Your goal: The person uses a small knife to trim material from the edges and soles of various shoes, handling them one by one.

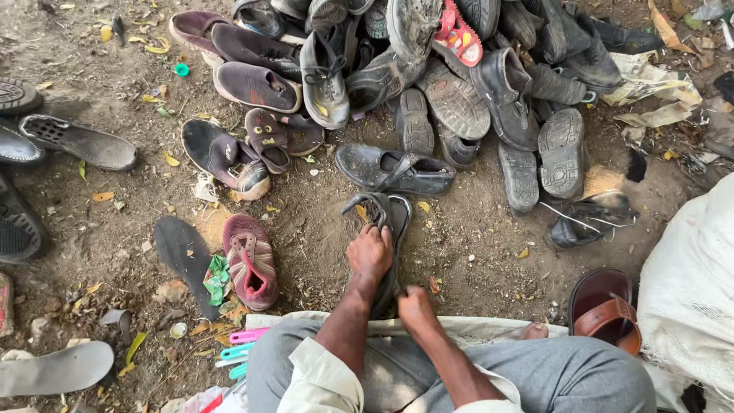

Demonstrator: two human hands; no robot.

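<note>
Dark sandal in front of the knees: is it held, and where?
Yes. The left hand grips the dark sandal across its middle, below the strap; the right hand is closed at its near heel end.

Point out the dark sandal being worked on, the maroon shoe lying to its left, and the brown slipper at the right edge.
Dark sandal (397,214): head view, on its insole near the toe.
Maroon shoe (251,264): head view, on its upper.
Brown slipper (608,315): head view, on its strap.

**Colours around the dark sandal**

A dark grey sandal (386,237) is seen on brown dirt ground (474,237). Left of it, a maroon shoe (251,261) with green scrap (218,279) is shown; above, a pink-red sandal (457,34); right, a brown slipper (605,306) and white sack (688,291).
</note>
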